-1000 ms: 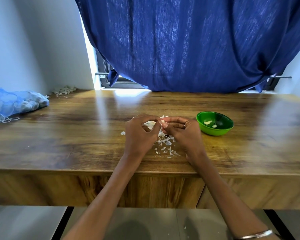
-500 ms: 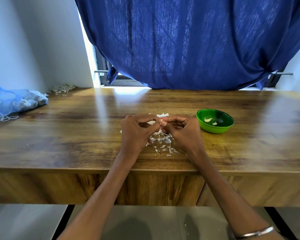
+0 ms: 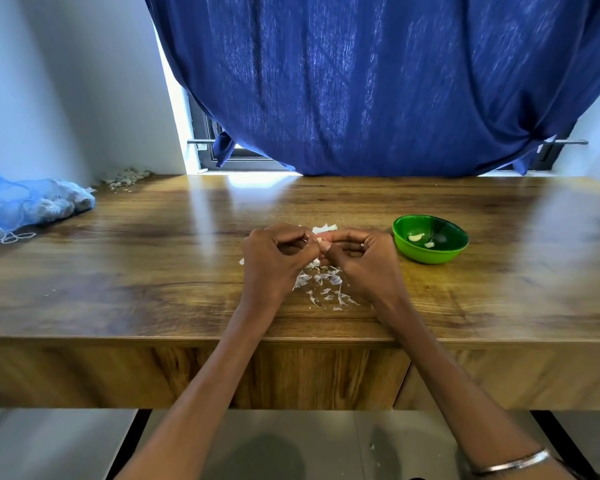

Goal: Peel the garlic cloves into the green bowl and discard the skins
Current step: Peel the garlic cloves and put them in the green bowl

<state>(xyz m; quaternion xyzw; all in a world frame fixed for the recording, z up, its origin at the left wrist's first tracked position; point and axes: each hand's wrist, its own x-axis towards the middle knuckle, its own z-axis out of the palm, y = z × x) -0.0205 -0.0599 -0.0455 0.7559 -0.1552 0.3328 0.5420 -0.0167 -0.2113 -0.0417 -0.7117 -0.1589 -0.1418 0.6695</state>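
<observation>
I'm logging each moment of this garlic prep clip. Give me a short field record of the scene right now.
left hand: pinches a small garlic clove
right hand: pinches the same clove
round green plastic bowl: right of the hands, two peeled cloves inside
loose white garlic skins: on the brown wooden table, under the hands
blue mesh bag: far left of the table

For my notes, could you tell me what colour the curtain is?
The curtain is deep blue, seen in the head view.
</observation>
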